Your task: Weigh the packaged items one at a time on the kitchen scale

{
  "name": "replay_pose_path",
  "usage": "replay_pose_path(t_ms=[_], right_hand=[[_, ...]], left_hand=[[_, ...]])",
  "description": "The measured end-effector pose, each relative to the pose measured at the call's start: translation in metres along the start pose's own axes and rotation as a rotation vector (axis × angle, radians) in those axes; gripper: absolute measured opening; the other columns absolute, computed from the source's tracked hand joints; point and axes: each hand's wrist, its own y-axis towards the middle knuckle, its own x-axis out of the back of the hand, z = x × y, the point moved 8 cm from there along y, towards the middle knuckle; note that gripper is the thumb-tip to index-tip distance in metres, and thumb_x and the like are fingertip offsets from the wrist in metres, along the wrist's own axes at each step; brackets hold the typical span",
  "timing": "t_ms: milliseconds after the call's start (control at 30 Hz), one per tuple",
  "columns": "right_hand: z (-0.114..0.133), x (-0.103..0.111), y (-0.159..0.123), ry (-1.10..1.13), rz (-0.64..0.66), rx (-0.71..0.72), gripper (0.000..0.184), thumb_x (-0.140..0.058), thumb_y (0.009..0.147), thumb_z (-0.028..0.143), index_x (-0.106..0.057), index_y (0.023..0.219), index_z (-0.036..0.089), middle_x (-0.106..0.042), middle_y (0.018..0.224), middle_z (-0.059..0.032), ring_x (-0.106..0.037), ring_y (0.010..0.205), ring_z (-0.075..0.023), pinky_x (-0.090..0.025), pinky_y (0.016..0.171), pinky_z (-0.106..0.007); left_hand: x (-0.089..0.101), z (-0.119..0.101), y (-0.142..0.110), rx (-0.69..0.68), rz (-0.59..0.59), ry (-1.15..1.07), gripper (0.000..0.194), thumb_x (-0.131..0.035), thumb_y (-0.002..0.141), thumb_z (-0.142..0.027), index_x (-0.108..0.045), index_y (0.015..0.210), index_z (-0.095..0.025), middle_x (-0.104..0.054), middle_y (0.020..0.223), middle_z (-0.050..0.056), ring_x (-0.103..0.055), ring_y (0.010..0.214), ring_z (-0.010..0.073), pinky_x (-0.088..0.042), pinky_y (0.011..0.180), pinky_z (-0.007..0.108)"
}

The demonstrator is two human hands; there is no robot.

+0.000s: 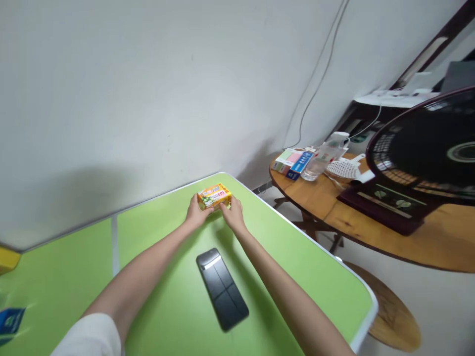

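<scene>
A small yellow and orange printed box [214, 195] is held between my two hands near the far corner of the green table [159, 207]. My left hand [196, 211] grips its left end, with the thumb along the near side. My right hand [233, 212] closes on its right end, thumb on the near face. Whether the box touches the table top is hard to tell. Between my forearms a black smartphone [222, 289] lies flat, its glossy face up.
White wall stands behind the table. To the right, a wooden table [371, 232] carries a dark fan [419, 148], a clear pitcher [322, 158] and several small boxes [293, 162]. A wooden stool [395, 316] sits below. A yellow object [8, 260] and a blue packet [11, 321] are at far left.
</scene>
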Motion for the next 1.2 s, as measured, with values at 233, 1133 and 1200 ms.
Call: replay_pose_path(t_ms=[233, 1133, 1200], right_hand=[[-0.038, -0.037, 0.097, 0.086, -0.075, -0.051, 0.059, -0.055, 0.077, 0.027, -0.039, 0.133, 0.018, -0.059, 0.11, -0.0134, -0.055, 0.108, -0.0301, -0.044, 0.095, -0.047], [0.013, -0.104, -0.027, 0.34, 0.467, -0.386, 0.03, -0.062, 0.067, 0.023, -0.062, 0.096, 0.015, -0.067, 0.07, -0.0049, -0.06, 0.058, -0.016, -0.048, 0.056, -0.029], [0.04, -0.116, -0.092, 0.369, 0.645, -0.38, 0.027, -0.066, 0.067, 0.026, -0.065, 0.091, 0.014, -0.069, 0.075, -0.007, -0.063, 0.063, -0.0165, -0.048, 0.059, -0.029]], left_hand=[[-0.042, 0.028, 0.1, 0.023, -0.097, 0.114, 0.031, -0.058, 0.09, -0.031, -0.058, 0.117, -0.016, -0.06, 0.12, 0.009, -0.061, 0.103, 0.0218, -0.052, 0.086, 0.044], [0.08, 0.009, -0.073, 0.103, 0.171, -0.041, 0.018, -0.057, 0.081, -0.009, -0.074, 0.085, -0.016, -0.074, 0.099, 0.01, -0.067, 0.098, 0.0229, -0.049, 0.093, 0.04], [0.137, 0.011, -0.14, 0.112, 0.19, -0.03, 0.021, -0.055, 0.085, -0.017, -0.073, 0.094, -0.019, -0.072, 0.107, 0.009, -0.065, 0.104, 0.0216, -0.048, 0.095, 0.038]])
